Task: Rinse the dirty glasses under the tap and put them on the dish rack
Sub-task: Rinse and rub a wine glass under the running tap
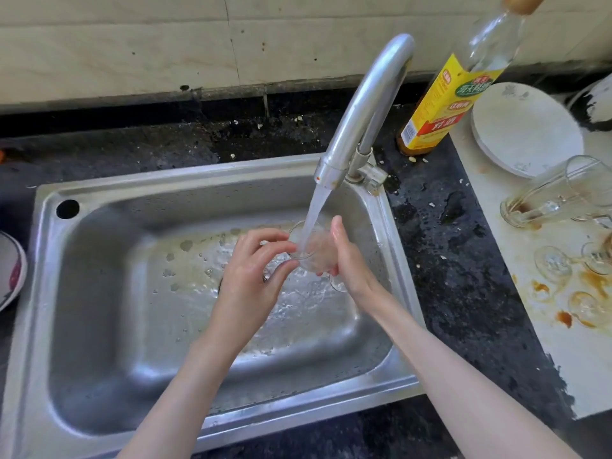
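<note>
A small clear stemmed glass (309,250) is tilted under the water running from the steel tap (361,117), over the steel sink (109,326). My right hand (347,260) wraps round the glass bowl from the right. My left hand (255,266) pinches the glass rim with thumb and fingertips from the left. On the white board (569,352) at the right lie dirty glasses: a tall one (556,193) on its side, and small stemmed ones (553,263) among brown stains.
A yellow-labelled bottle (440,104) stands behind the tap on the dark stone counter (440,260). A white plate (526,127) lies at the far right. A bowl edge (10,270) shows at the left. No dish rack is in view.
</note>
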A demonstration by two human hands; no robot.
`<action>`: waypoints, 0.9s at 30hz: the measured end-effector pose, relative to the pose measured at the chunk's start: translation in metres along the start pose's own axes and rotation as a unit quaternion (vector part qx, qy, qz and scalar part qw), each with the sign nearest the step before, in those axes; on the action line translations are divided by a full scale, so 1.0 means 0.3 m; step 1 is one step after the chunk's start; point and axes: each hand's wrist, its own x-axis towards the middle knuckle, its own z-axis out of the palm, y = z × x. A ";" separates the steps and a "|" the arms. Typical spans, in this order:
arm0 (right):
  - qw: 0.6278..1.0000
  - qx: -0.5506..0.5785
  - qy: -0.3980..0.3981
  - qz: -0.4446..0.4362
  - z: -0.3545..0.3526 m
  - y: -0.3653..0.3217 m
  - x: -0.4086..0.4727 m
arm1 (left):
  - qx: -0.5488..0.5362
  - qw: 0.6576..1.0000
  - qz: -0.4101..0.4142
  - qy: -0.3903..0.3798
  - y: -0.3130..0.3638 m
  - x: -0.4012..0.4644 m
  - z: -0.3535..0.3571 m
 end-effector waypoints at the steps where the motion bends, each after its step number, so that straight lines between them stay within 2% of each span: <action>1: 1.000 -0.001 -0.007 -0.001 -0.004 0.003 0.003 | 0.019 1.000 0.023 0.002 0.004 -0.001 -0.006; 6: 0.999 -0.026 -0.016 -0.019 0.008 -0.009 0.010 | 0.051 0.993 0.080 -0.076 -0.006 -0.025 -0.018; 9: 0.998 -0.053 -0.023 -0.013 0.007 0.010 0.027 | 0.016 0.982 0.046 -0.182 -0.024 -0.029 -0.029; 12: 0.990 -0.137 -0.041 -0.011 0.011 0.004 0.025 | 0.006 0.952 0.037 -0.302 -0.031 -0.004 -0.031; 14: 0.985 -0.161 -0.060 -0.008 0.020 -0.002 0.021 | -0.002 0.938 0.048 -0.342 -0.029 0.015 -0.029; 16: 0.988 -0.142 -0.065 -0.011 0.025 -0.002 0.016 | -0.038 0.945 0.038 -0.323 -0.029 0.025 -0.033; 19: 0.992 -0.110 -0.057 -0.026 0.021 0.010 0.015 | -0.084 0.966 -0.094 -0.223 -0.015 0.036 -0.041; 21: 0.988 -0.121 -0.074 -0.058 0.020 0.016 0.006 | -0.100 0.965 -0.181 -0.158 0.000 0.042 -0.035; 23: 0.986 -0.131 -0.074 -0.076 0.024 0.009 0.002 | -0.116 0.963 -0.202 -0.136 0.010 0.048 -0.034; 24: 0.988 -0.120 -0.070 -0.069 0.027 0.006 0.004 | -0.120 0.962 -0.185 -0.162 0.014 0.055 -0.041; 27: 0.995 -0.072 -0.072 -0.019 0.028 -0.013 0.018 | -0.086 0.937 -0.073 -0.332 0.013 0.072 -0.058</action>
